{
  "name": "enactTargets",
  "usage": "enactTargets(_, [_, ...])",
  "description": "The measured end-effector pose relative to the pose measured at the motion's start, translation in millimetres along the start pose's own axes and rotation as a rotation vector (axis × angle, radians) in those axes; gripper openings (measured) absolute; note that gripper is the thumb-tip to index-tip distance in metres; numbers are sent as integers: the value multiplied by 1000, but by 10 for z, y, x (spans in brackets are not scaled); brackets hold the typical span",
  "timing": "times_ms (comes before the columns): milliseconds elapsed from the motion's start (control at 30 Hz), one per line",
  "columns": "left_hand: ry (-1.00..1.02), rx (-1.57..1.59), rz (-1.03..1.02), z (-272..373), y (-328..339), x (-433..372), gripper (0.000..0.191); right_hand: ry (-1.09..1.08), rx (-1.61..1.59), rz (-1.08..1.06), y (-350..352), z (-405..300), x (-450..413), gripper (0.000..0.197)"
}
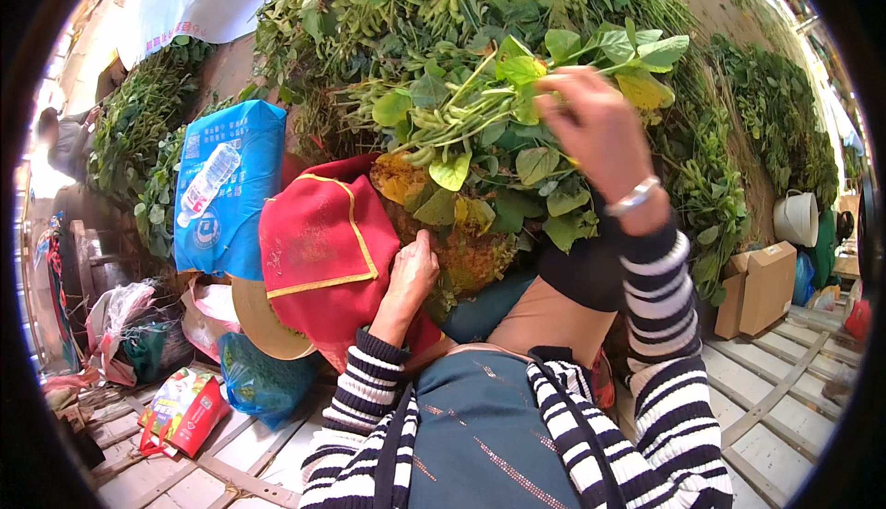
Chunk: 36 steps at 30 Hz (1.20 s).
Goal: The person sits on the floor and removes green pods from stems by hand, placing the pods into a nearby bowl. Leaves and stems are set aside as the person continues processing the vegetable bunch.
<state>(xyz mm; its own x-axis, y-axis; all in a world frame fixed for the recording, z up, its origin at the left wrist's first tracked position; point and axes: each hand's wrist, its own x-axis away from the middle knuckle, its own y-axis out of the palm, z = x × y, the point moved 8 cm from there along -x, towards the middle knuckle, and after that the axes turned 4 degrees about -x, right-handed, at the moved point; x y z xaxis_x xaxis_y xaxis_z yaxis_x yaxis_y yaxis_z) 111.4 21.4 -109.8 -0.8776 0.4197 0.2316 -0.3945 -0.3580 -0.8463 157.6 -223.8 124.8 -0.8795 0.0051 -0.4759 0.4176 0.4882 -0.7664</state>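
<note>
My right hand (pixel 597 125), slightly blurred, grips a leafy soybean plant (pixel 471 118). Green pods hang from its left side, and leaves stick out past my hand on the right. My left hand (pixel 414 267) is lower, with curled fingers, beside a red cloth with yellow trim (pixel 325 232). Whether anything lies inside those fingers is hidden. Yellowed and green leaves (pixel 477 215) lie just ahead of it, over my lap. Beyond both hands rises a large heap of soybean plants (pixel 429 10) with many pods.
Left of the red cloth, a water bottle (pixel 210 180) lies on a blue wrapped pack (pixel 266 163). A round tan basin (pixel 266 322), a blue plastic bag (pixel 259 381) and a red printed bag (pixel 187 412) sit nearer me. At right are a cardboard box (pixel 765 287) and a white bucket (pixel 796 218). Another person (pixel 69 139) is far left.
</note>
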Motion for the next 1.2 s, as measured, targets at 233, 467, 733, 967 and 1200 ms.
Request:
enactTargets(233, [-54, 776, 0, 62, -336, -65, 27, 27, 334, -508, 1668, 183, -29, 20])
enactTargets(467, [-204, 1271, 143, 292, -895, -200, 27, -102, 283, -431, 889, -36, -151, 18])
enactTargets(733, [56, 1285, 274, 863, -1811, 18, 13, -121, 0, -108, 123, -654, 75, 36])
enactTargets(967, [-373, 1330, -2, 19, -1163, 353, 19, -126, -122, -168, 1147, -685, 615, 45])
enactTargets(1200, [-436, 1467, -96, -52, -630, 497, 22, -138, -73, -90, 1380, -716, 883, 30])
